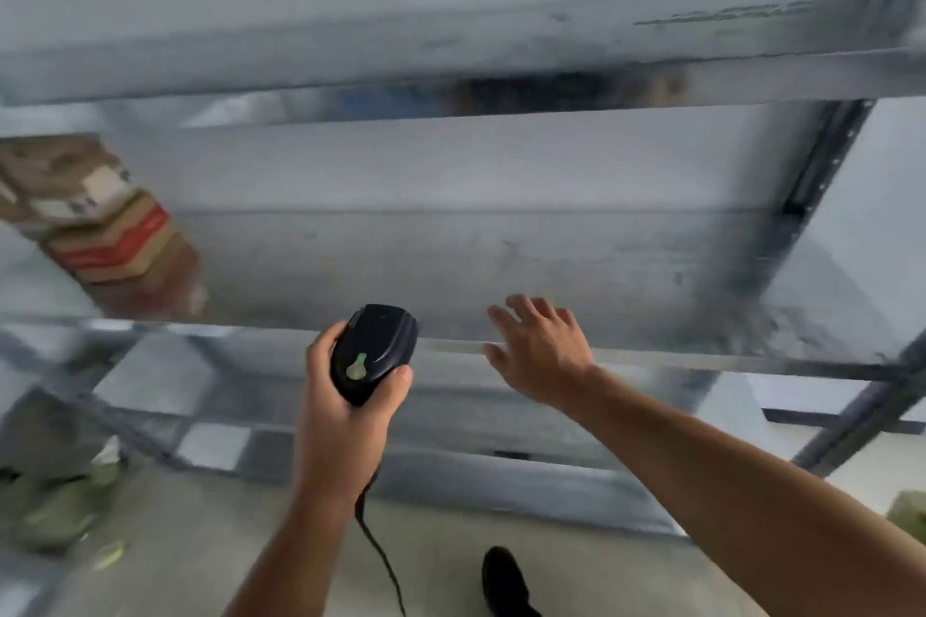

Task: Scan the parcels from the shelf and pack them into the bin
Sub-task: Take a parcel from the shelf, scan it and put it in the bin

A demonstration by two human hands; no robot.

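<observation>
My left hand (340, 396) grips a black corded barcode scanner (373, 353) with a green trigger, held just in front of the metal shelf's front edge (701, 356). My right hand (538, 346) hovers with fingers spread and straight over that same edge, holding nothing. A stack of brown cardboard parcels (100, 226), one with a red stripe, stands at the far left of the middle shelf, well away from both hands. The view is blurred by motion. No bin shows clearly.
The grey metal rack has an upper shelf (451, 70) overhead and a dark upright post (812, 195) at the right. Blurred greenish and grey bags (55, 491) lie at the lower left. A dark shoe (503, 576) stands on the floor below.
</observation>
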